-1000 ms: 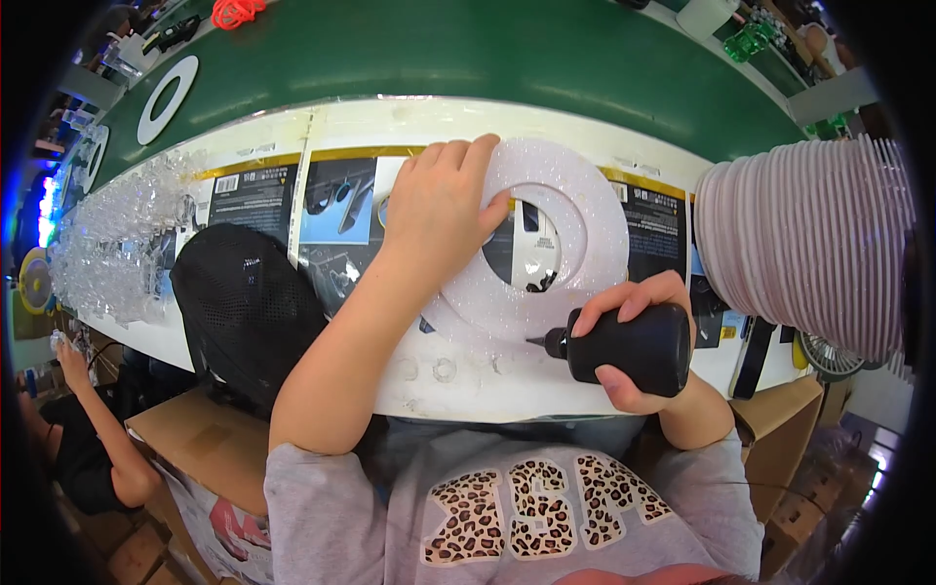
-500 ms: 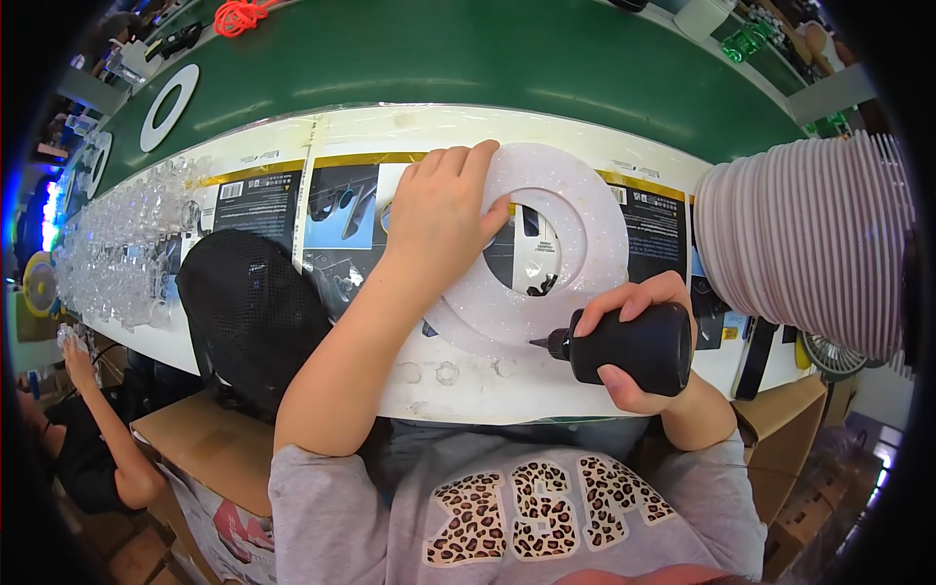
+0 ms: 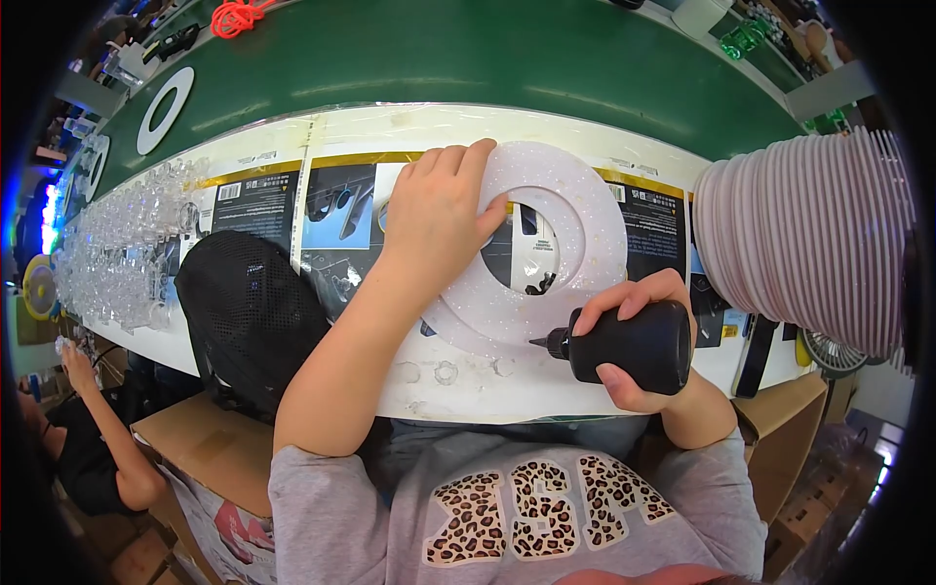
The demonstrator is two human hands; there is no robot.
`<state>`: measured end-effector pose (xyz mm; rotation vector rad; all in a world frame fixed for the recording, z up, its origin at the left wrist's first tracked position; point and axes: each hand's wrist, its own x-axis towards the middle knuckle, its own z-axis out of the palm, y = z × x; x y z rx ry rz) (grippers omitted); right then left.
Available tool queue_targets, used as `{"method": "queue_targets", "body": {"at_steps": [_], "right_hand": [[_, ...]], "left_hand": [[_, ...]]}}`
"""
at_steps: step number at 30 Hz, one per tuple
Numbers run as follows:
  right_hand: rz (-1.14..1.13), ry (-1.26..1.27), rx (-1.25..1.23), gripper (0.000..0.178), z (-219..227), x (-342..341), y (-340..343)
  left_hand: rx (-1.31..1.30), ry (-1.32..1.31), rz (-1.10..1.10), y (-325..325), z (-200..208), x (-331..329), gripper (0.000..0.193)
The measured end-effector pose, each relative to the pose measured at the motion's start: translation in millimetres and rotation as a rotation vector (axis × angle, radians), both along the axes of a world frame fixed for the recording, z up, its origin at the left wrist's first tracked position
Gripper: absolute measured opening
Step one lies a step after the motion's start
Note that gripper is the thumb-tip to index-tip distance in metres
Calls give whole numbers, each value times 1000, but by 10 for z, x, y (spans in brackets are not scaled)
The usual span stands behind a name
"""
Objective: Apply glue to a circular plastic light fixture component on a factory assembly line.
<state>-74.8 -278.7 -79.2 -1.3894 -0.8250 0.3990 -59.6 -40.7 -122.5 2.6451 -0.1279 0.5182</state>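
Two pale, glittery flat rings lie overlapping on the printed sheets in front of me; the upper ring (image 3: 597,200) is shifted up and right of the lower ring (image 3: 458,330). My left hand (image 3: 444,205) rests on the upper ring's left side, thumb at its inner edge, closed on the rim. Fingers of my right hand (image 3: 634,336) wrap around a black squeeze bottle (image 3: 643,349) with a thin nozzle, tipped on its side. The nozzle points left, near the lower right edge of the rings. Whether its tip touches them I cannot tell.
A tall bundle of pale rings (image 3: 804,244) stands at right. Clear plastic pieces (image 3: 122,253) and a black mesh cap (image 3: 249,317) are at left. White rings (image 3: 166,110) and orange cord (image 3: 237,17) lie on the green surface (image 3: 468,63). Another person's arm (image 3: 102,414) shows far left.
Almost nothing differs. The whole view has shifted very slightly to the left; both hands keep their grip and the bottle stays beside the rings.
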Motion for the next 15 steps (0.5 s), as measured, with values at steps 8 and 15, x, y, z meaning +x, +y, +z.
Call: {"method": "queue_targets", "body": {"at_steps": [8,15], "right_hand": [[-7,1,-4,49,-3,2,2],[-3,4,-8,49,12,16,4]], "left_hand": [[8,-20,4,-1,-9,5,48],[23,-19,7,-3,-17,15,48]]}}
